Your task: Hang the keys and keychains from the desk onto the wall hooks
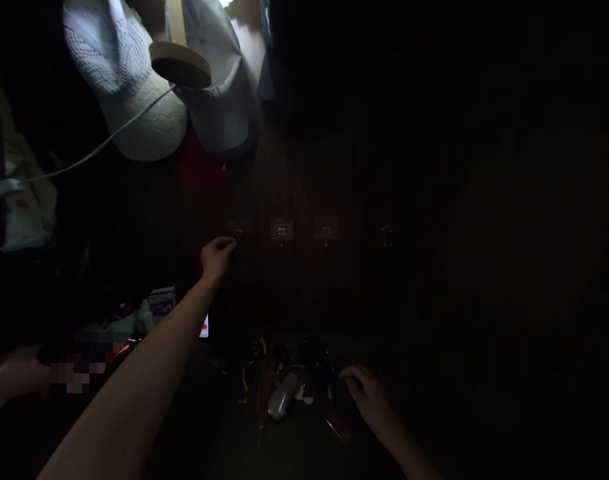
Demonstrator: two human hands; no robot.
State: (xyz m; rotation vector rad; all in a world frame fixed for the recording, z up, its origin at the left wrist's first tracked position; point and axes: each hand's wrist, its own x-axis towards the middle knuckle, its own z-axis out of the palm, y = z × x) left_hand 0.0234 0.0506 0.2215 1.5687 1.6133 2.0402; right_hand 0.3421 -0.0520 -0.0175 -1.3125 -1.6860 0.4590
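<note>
Dark wall [304, 287] fills most of the view, with light entering only near the top; below it lies a dim surface [289, 457].

Left hand [217, 259]: arm extended forward and up from the lower left, wrist slightly bent, thumb and fingertips drawn close together at the leftmost hook [239, 233]. Whether the fingertips grip the hook or a small item on it cannot be told.

Right hand [365, 390]: held low above or on the surface, forearm entering from the lower right, fingers loosely bent with a narrow gap at the thumb. No held item can be made out, but the darkness prevents certainty.

Work status, by judgement: the leftmost hook is being handled, and this step does not appear complete. It sits on the wall in line with the second hook [281, 231], third hook [327, 231] and fourth hook [387, 235]. Nothing can be seen hanging from the second and third; the fourth is too dark to verify.

Beside the right hand lies a cluttered group of items, including a silver object [283, 397] and a yellow cord [245, 383]. Higher up hang a pale cap [147, 123] and a grey hat [221, 117].
</note>
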